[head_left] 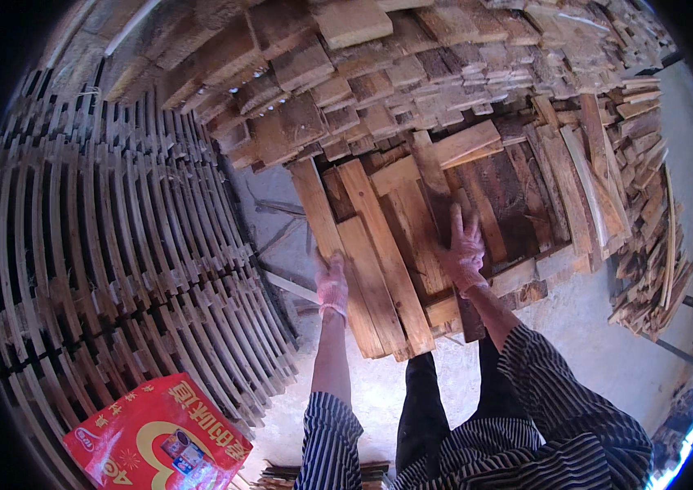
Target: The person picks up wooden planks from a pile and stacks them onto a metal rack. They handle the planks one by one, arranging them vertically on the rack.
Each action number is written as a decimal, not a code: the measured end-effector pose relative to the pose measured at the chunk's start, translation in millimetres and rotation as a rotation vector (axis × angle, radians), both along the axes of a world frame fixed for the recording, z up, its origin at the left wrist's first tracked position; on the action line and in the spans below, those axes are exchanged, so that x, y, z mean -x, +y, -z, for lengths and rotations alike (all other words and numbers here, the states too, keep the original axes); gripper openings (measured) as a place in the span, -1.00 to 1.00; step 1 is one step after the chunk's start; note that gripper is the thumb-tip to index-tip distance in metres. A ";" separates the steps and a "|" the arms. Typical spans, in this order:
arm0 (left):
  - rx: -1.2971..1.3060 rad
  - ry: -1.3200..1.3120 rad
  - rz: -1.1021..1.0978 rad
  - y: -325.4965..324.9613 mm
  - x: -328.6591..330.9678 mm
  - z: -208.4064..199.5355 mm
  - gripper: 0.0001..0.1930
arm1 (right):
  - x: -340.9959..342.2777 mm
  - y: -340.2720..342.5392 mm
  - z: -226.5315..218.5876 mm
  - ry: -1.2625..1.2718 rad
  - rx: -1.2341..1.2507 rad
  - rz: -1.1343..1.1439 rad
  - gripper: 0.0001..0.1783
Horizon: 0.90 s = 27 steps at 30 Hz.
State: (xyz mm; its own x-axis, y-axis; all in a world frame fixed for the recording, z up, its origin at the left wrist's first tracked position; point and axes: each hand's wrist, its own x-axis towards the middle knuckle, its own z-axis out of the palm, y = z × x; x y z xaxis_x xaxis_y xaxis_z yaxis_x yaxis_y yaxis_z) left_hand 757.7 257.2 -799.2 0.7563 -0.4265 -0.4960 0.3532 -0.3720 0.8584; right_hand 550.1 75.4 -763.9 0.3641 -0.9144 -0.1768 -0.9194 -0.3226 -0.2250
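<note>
A layer of wooden planks (pixel 374 245) lies on a stack in front of me, its boards running toward my body. My left hand (pixel 332 282), in a thin pale glove, rests against the outer side of the leftmost plank (pixel 316 208), fingers stretched out and slightly blurred. On the right, my gloved right hand (pixel 465 249) lies with fingers apart over a narrow dark board (pixel 471 317). Its fingertips point away from me. A short light board (pixel 467 144) lies crosswise at the far side of the layer. Darker boards (pixel 518 192) show beyond my right hand.
Stacked board ends (pixel 346 90) form a high pile at the far side. Slatted rows of thin boards (pixel 109 237) stand left, with a red printed box (pixel 162 437) near their front. Loose wood strips (pixel 648 220) heap up on the right. Pale floor (pixel 575 327) shows between.
</note>
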 end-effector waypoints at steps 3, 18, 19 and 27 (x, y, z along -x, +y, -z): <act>-0.053 -0.217 -0.016 39.7 -19.3 16.2 -0.30 | -11.6 21.4 -9.5 -0.173 -0.282 -0.043 0.03; 0.047 0.277 -0.016 24.8 -18.6 7.9 -0.33 | -45.1 41.8 -10.4 -0.499 -0.505 -0.224 -0.13; 0.005 0.268 -0.022 30.1 -17.9 6.4 -0.32 | -33.4 23.3 -19.8 -0.465 -0.413 -0.217 -0.11; -0.259 0.028 0.122 19.8 -21.3 -1.7 -0.22 | 181.7 -203.8 -42.8 0.142 0.457 0.227 0.05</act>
State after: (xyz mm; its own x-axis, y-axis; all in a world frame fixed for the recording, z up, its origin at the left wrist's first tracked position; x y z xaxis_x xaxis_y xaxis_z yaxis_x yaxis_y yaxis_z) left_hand 779.0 277.0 -797.5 0.6918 -0.3699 -0.6201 0.3148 -0.6184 0.7201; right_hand 368.4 -128.4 -721.1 0.1499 -0.9628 0.2250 -0.9887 -0.1482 0.0242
